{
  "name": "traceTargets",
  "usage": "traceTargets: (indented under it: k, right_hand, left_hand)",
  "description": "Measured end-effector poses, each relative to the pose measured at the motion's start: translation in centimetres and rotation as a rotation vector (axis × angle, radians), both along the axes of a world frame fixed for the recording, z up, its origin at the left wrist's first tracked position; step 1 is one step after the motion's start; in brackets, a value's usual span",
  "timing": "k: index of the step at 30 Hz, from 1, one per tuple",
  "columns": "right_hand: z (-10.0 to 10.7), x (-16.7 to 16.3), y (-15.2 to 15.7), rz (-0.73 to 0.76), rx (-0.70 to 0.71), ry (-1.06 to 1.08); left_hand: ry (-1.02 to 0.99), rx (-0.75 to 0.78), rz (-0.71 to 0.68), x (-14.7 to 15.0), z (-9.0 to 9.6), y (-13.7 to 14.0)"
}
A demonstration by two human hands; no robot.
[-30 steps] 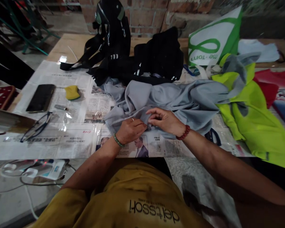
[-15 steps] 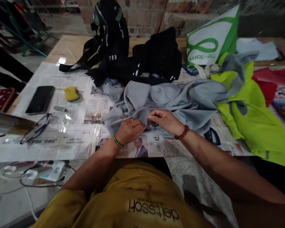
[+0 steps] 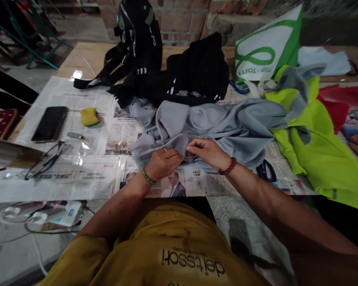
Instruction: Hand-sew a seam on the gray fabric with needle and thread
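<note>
Newspaper (image 3: 62, 165) covers a wooden table (image 3: 86, 53) before a brick wall (image 3: 181, 24); in the head view, grey cloth (image 3: 203, 117) lies crumpled mid-table; the left hand (image 3: 164, 163) pinches its near edge; the right hand (image 3: 210, 153) is just beside, thumb and forefinger drawn together, anything between them too small to tell; a yellow sponge (image 3: 88, 116) lies near a smartphone (image 3: 50, 124).
</note>
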State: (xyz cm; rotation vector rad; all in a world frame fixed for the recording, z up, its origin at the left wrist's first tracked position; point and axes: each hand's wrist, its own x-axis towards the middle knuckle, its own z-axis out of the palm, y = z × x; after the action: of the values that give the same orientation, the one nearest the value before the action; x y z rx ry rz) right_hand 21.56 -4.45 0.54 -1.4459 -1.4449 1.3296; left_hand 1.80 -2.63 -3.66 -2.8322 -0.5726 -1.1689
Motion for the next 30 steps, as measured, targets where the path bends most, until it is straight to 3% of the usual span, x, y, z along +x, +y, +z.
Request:
traceTargets:
  k: [15, 20, 30]
  right_hand:
    - [-1.0, 0.1, -0.1, -0.108, 0.019, 0.115]
    - [-1.0, 0.2, -0.2, -0.021, 0.008, 0.071]
    - [-0.6, -0.1, -0.3, 0.020, 0.045, -0.008]
  left_hand:
    - [-0.007, -0.008, 0.031, 0.0, 0.0, 0.1]
    - [-0.024, 0.003, 0.025, 0.1, 0.2, 0.1]
    - [-0.027, 0.017, 0.046, 0.1, 0.0, -0.1]
